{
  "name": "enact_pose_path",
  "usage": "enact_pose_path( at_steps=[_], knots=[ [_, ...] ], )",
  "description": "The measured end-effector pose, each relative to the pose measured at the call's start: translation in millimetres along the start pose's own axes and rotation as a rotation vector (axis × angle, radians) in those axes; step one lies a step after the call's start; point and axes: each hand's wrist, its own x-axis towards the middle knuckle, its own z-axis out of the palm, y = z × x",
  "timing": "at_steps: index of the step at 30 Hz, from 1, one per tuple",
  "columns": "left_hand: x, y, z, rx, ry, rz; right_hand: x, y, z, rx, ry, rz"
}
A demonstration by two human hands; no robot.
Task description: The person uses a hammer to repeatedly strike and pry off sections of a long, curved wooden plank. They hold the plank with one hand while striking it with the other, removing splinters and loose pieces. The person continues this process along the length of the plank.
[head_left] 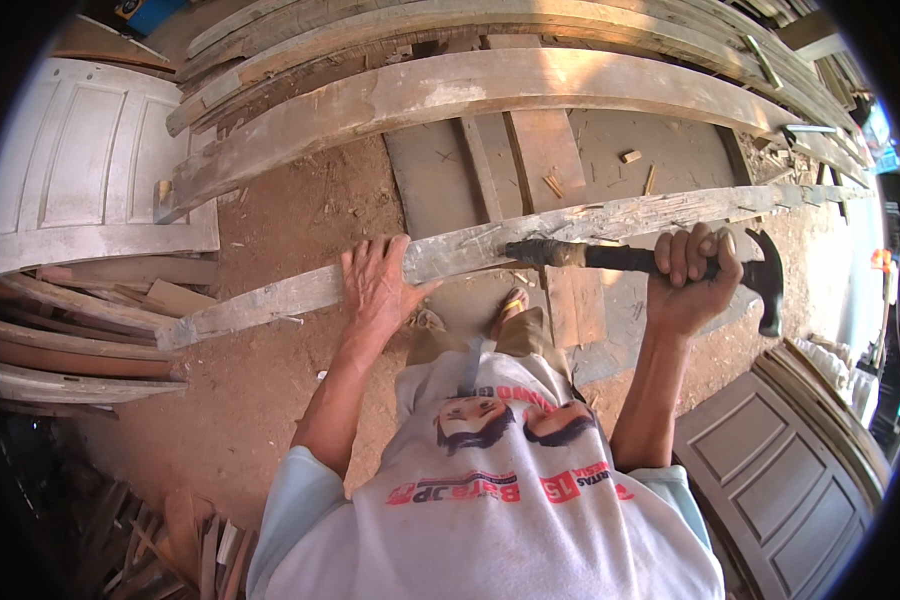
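A long weathered wooden beam (490,240) runs across in front of me, rough and splintered along its right part. My left hand (378,285) grips it left of the middle, fingers over the top and thumb stretched out along the near side. In my closed right hand (692,275) is a claw hammer (620,258), held by its black handle close to the head. The metal head sticks out at the right of my fist. The handle's worn, wrapped end points left and overlaps the beam's near edge; I cannot tell whether they touch.
Behind the beam lie another thick beam (450,88) and stacked timbers (360,48). A whitish panelled door (75,150) is at the left above piled boards (80,350). Another panelled door (770,480) leans at the lower right. Wood scraps (630,157) litter the grey boards beyond the beam.
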Motion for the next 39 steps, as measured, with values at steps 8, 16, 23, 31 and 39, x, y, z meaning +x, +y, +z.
enact_pose_path(
  at_steps=[8,16,23,31,39],
  knots=[
    [-5.4,-6.3,0.5,-0.016,0.032,0.049,-36.0,-1.9,25.8,-0.086,-0.005,-0.129],
    [-3.6,-10.2,1.2,0.001,0.035,0.079,-88.4,10.9,63.1,-0.235,-0.142,-0.285],
    [-3.7,-11.6,0.3,-0.012,0.056,0.096,-140.4,41.0,99.8,-0.397,-0.236,-0.413],
    [-3.7,-10.5,2.9,-0.014,0.063,0.094,-162.0,41.6,117.7,-0.661,-0.350,-0.484],
    [-7.5,-9.4,2.1,-0.047,0.107,0.084,-105.5,-53.6,107.6,-0.399,-0.157,-0.265]
  ],
)
